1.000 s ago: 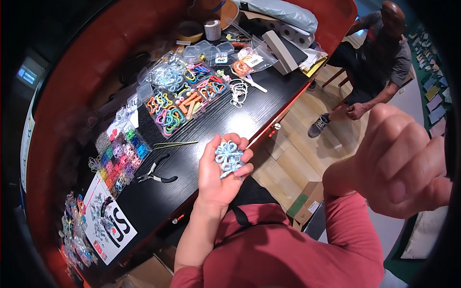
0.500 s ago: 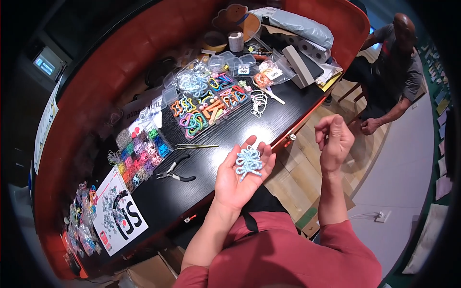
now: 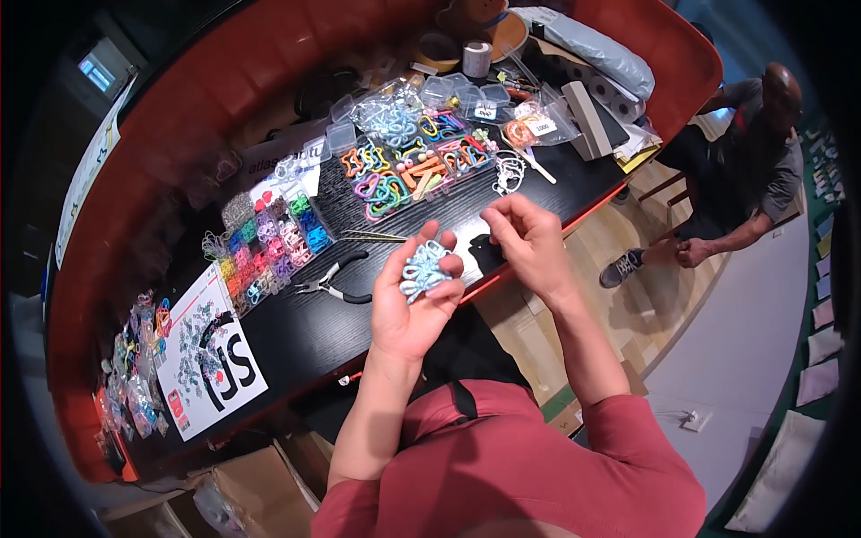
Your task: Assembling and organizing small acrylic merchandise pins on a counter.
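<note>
My left hand (image 3: 401, 314) is palm up over the table's front edge, its fingers curled around a bundle of light blue loops (image 3: 425, 267). My right hand (image 3: 535, 251) is raised to the right, apart from the bundle, with thumb and forefinger pinched together. Anything between those fingertips is too small to make out. Pliers with black handles (image 3: 336, 280) and a thin pair of tweezers (image 3: 375, 237) lie on the black tabletop, left of my left hand. Past my right hand is a tangle of white loops (image 3: 509, 172).
A divided box of coloured loops (image 3: 417, 184) stands beyond my hands, near a tray of small coloured pieces (image 3: 278, 238). A white printed sheet (image 3: 199, 368) lies at the left. Paper rolls and packages line the back. Another person (image 3: 758, 170) sits at the right.
My left fingers have curled in around the blue bundle, and that hand has shifted left. My right hand has come left and forward over the table edge. The view has turned slightly.
</note>
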Demonstrator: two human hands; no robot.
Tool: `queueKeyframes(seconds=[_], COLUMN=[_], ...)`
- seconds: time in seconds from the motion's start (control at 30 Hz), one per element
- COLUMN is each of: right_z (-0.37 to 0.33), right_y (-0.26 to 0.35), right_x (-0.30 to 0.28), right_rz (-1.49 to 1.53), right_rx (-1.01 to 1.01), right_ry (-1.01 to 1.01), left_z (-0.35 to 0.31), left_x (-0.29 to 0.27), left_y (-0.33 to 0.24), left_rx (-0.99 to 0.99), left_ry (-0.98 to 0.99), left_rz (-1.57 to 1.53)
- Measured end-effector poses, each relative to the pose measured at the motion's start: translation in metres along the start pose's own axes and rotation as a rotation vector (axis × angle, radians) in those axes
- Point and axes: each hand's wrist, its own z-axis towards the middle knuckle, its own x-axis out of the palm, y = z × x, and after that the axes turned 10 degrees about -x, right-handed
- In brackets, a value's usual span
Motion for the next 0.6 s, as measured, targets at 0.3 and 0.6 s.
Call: queueKeyframes(seconds=[0.3,0.6], right_z=[0.168,0.215], right_y=[-0.037,-0.041], right_x=[0.057,0.088], right_rz=[-0.471,-0.702], right_rx=[-0.119,0.067], right_ry=[0.078,0.089], left_z=[-0.032,-0.026], left_x=[-0.009,-0.018], left_y=[-0.03,-0.024], left_rx=[0.242,0.18], left_ry=[0.039,0.079], left_rz=[0.49,0.58])
